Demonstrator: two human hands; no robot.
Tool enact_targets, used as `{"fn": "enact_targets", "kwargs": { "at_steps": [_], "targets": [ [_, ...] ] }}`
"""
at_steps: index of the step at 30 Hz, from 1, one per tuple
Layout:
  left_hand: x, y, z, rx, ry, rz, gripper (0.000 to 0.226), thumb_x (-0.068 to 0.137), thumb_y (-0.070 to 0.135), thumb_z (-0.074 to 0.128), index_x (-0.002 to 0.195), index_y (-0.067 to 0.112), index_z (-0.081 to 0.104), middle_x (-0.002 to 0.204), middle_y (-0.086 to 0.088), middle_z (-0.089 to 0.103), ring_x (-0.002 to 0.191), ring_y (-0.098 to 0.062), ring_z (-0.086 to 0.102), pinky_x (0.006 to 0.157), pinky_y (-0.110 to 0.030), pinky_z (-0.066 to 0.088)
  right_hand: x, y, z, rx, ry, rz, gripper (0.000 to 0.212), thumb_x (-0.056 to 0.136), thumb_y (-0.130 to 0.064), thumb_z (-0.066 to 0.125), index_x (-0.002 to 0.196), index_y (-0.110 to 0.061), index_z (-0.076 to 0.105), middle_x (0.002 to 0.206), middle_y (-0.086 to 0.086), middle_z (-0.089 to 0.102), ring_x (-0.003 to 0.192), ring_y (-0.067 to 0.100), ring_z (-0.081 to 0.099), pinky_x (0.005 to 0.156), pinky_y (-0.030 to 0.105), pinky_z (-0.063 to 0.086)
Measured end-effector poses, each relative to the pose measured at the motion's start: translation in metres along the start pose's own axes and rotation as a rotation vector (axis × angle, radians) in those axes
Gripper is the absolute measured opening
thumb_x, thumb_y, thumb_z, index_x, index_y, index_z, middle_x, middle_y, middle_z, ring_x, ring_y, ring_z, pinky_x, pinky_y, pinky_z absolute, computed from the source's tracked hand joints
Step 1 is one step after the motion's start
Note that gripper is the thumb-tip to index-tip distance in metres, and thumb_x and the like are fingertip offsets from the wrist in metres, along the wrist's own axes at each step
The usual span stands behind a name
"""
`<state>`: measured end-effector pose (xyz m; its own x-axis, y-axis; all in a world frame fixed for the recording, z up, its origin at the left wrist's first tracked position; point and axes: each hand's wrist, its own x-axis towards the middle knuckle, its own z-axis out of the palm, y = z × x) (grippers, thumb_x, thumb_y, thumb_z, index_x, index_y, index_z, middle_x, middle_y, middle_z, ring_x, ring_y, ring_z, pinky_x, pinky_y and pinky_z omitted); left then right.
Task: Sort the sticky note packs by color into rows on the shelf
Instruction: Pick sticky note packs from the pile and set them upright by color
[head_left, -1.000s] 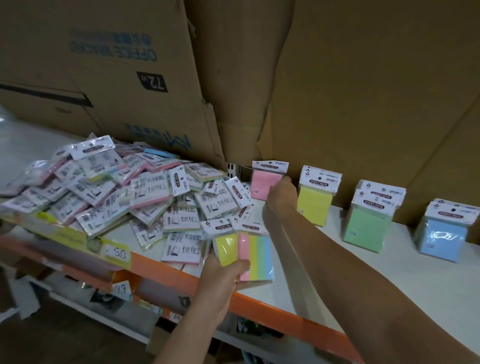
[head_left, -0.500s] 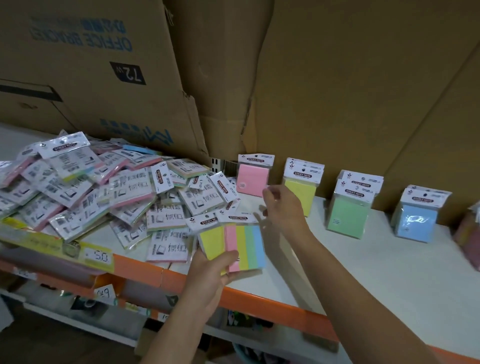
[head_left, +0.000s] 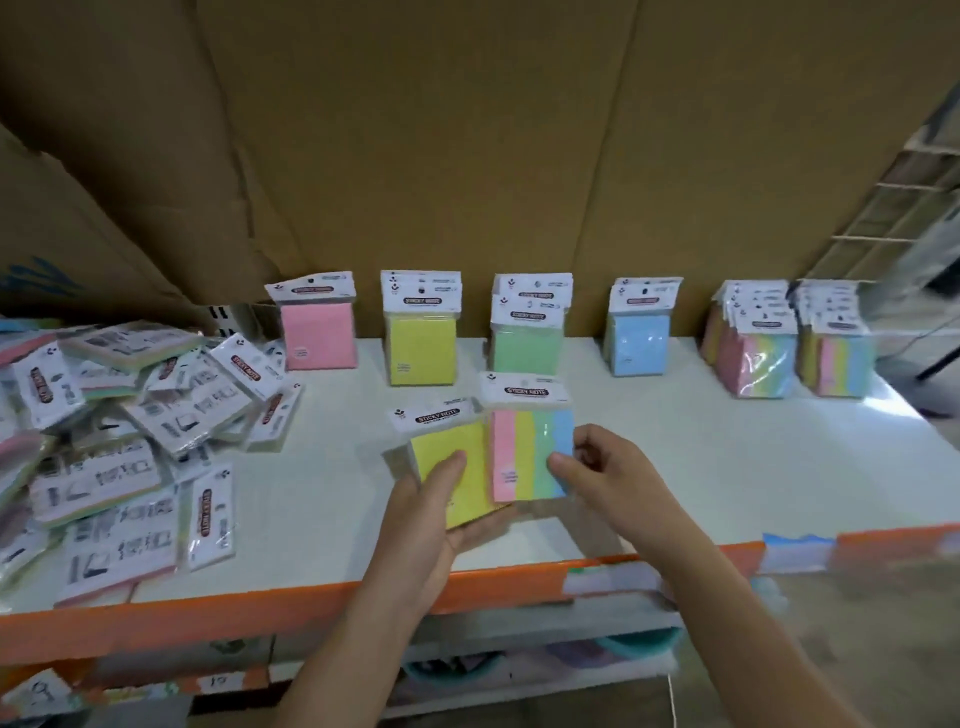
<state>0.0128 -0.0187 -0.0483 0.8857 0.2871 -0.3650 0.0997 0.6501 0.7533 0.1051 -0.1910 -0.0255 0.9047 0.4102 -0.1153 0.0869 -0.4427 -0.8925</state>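
Sticky note packs (head_left: 130, 431) are heaped loosely at the left end of the white shelf (head_left: 675, 467), most of them lying face down with printed backs showing. Along the back of the shelf, against the cardboard (head_left: 467, 156), upright packs are stood by colour: a pink pack (head_left: 318, 335), then a yellow row (head_left: 421, 348), a green row (head_left: 527, 343) and a blue row (head_left: 640, 340), each apart from its neighbour. Further right, two striped rows (head_left: 753, 358) are set just beside each other. Each pack is wrapped in clear film and topped by a white header card printed STICKY NOTE.

Two more packs are held above the front of the shelf. A yellow pack (head_left: 452, 467) is gripped by the left hand (head_left: 431, 514), with the thumb pressed on its face and the fingers curled beneath. A striped pack (head_left: 532, 457), banded pink, yellow, green and blue, is pinched at its right edge by the right hand (head_left: 608, 467), and its left edge meets the yellow pack. The shelf's front is faced with an orange beam (head_left: 260, 608).
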Motion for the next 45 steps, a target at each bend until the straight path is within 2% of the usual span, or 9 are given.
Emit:
{"fn": "enact_targets", "kwargs": {
  "at_steps": [4,10,19,25,29,32,36,41,45],
  "targets": [
    [0.010,-0.025,0.042,0.108,-0.057,-0.043,0.024,0.098,0.010,0.053,0.106,0.028,0.067,0.108,-0.005,0.075,0.094,-0.029,0.073,0.067,-0.044,0.060,-0.014,0.032,-0.051,0.026,0.121,0.048,0.024,0.094,-0.017,0.064,0.072,-0.024,0.055,0.053,-0.016,0.041,0.050,0.001,0.038,0.049,0.014,0.033],
    [0.021,-0.076,0.123,0.186,-0.069,-0.017,0.025,0.099,0.008,0.053,0.120,0.018,0.062,0.107,-0.004,0.075,0.095,-0.024,0.073,0.070,-0.044,0.061,-0.019,0.082,-0.130,0.105,0.220,0.077,0.015,0.095,-0.020,0.063,0.090,-0.006,0.061,0.062,-0.006,0.036,0.056,0.009,0.034,0.057,0.027,0.031],
    [0.040,-0.141,0.228,0.480,0.113,0.139,0.028,0.086,-0.005,0.054,0.101,0.017,0.063,0.088,0.000,0.071,0.065,0.000,0.064,0.055,-0.014,0.048,0.026,0.138,-0.269,0.020,0.307,0.024,0.018,0.095,-0.013,0.061,0.079,-0.018,0.055,0.051,-0.018,0.050,0.046,-0.002,0.044,0.049,0.013,0.034],
    [0.040,-0.167,0.262,0.541,0.143,0.174,0.029,0.083,-0.007,0.052,0.101,0.016,0.060,0.071,0.013,0.068,0.064,-0.002,0.063,0.054,-0.014,0.047,0.078,0.151,-0.282,-0.168,0.332,0.041,0.012,0.091,-0.012,0.062,0.095,-0.017,0.052,0.080,-0.008,0.054,0.076,0.018,0.052,0.056,0.021,0.030],
    [0.035,-0.171,0.267,0.555,0.162,0.180,0.033,0.085,-0.005,0.055,0.103,0.022,0.061,0.084,0.012,0.073,0.075,-0.003,0.069,0.058,-0.015,0.049,0.083,0.160,-0.272,-0.179,0.315,0.052,0.039,0.083,-0.018,0.074,0.117,-0.007,0.058,0.109,0.009,0.066,0.100,0.026,0.063,0.082,0.031,0.050],
    [0.036,-0.168,0.263,0.560,0.190,0.208,0.036,0.086,-0.005,0.057,0.106,0.025,0.059,0.095,0.003,0.074,0.083,-0.008,0.070,0.063,-0.018,0.051,0.090,0.156,-0.265,-0.263,0.319,0.046,0.051,0.085,-0.020,0.073,0.128,-0.003,0.052,0.125,0.014,0.058,0.115,0.031,0.057,0.097,0.044,0.048],
    [0.037,-0.163,0.256,0.585,0.162,0.236,0.054,0.087,-0.006,0.062,0.122,0.033,0.050,0.103,0.008,0.073,0.091,-0.005,0.070,0.069,-0.018,0.055,0.086,0.149,-0.259,-0.331,0.335,0.022,0.050,0.091,-0.019,0.066,0.134,-0.001,0.047,0.134,0.017,0.048,0.122,0.033,0.048,0.098,0.040,0.041],
    [0.036,-0.152,0.239,0.597,0.133,0.284,0.066,0.087,-0.008,0.064,0.127,0.040,0.045,0.101,0.014,0.073,0.093,0.000,0.069,0.068,-0.014,0.053,0.048,0.137,-0.245,-0.199,0.359,0.015,0.032,0.098,-0.026,0.056,0.125,-0.010,0.059,0.122,0.008,0.059,0.106,0.025,0.059,0.086,0.029,0.043],
    [0.031,-0.135,0.220,0.634,0.107,0.323,0.065,0.087,-0.009,0.064,0.119,0.045,0.045,0.097,0.023,0.073,0.092,0.002,0.069,0.067,-0.013,0.053,0.018,0.113,-0.214,0.041,-0.035,-0.040,0.008,0.096,-0.027,0.061,0.093,-0.024,0.068,0.081,-0.015,0.070,0.069,0.001,0.058,0.068,0.019,0.046]
  ]
}}
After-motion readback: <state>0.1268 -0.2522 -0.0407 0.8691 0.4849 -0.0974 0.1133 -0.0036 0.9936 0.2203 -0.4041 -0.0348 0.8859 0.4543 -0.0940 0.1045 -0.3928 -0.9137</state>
